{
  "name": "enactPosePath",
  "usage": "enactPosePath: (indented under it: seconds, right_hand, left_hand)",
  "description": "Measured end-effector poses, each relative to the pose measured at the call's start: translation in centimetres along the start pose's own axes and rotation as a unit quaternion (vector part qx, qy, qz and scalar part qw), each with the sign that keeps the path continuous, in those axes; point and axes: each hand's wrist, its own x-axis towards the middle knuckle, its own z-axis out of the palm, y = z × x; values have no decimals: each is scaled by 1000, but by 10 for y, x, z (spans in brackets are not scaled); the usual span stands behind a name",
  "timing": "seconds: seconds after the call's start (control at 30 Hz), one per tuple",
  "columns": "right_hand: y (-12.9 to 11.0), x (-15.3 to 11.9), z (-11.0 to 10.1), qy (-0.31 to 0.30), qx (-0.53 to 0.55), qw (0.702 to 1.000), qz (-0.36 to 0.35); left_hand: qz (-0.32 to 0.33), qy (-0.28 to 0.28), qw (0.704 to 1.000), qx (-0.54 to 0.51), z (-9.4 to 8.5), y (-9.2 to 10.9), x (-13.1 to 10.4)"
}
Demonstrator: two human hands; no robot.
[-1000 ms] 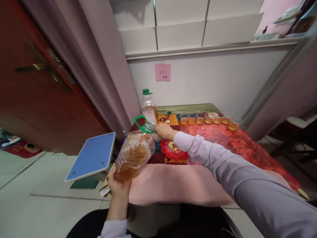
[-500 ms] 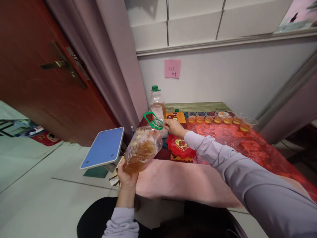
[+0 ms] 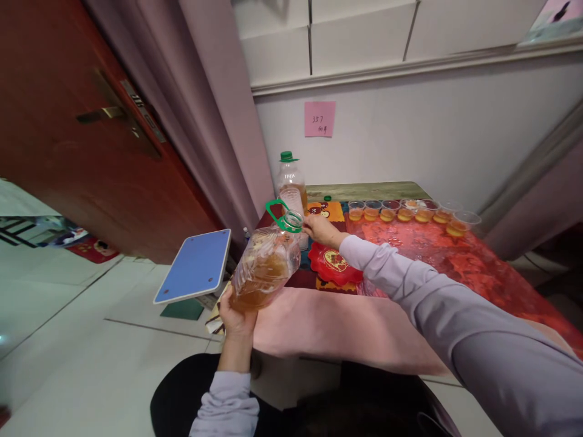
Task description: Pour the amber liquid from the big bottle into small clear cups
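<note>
My left hand (image 3: 237, 312) cups the base of a large clear plastic bottle (image 3: 266, 267) of amber liquid. The bottle leans to the right, with its uncapped mouth and green handle ring (image 3: 291, 221) uppermost. Right beside that mouth, my right hand (image 3: 321, 230) is closed in a pinch. Its fingertips are on a clear plastic cup (image 3: 304, 242), mostly hidden behind the bottle. Beneath my right wrist lies a red scalloped plate (image 3: 334, 264). Several clear cups (image 3: 389, 211) with amber liquid stand in a row along the table's back right.
Behind the held bottle stands another bottle (image 3: 291, 176) with a green cap. A loose green cap (image 3: 327, 198) lies near the back edge. The table has a red cover (image 3: 423, 255) and a pink cloth (image 3: 341, 328) along its front. A blue-topped stool (image 3: 194, 267) stands left.
The view has shifted slightly, so the table and wall appear a little higher and further right. Both hands keep their hold, and the bottle's tilt looks much the same.
</note>
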Motion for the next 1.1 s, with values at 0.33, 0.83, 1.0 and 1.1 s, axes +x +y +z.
enactPosePath:
  seconds: [0.33, 0.83, 1.0, 1.1]
  right_hand:
    - [1, 6, -15, -42, -11, 999, -6]
    - [-1, 9, -23, 52, 78, 996, -9]
    - [-2, -8, -50, 135, 112, 984, -15]
    - [8, -43, -56, 199, 129, 971, -27]
  left_hand:
    - [7, -12, 1000, 20, 2, 1, -1]
    - [-3, -12, 1000, 17, 0, 3, -1]
    - [-15, -17, 999, 23, -5, 2, 2]
    - [-19, -19, 999, 25, -8, 2, 4]
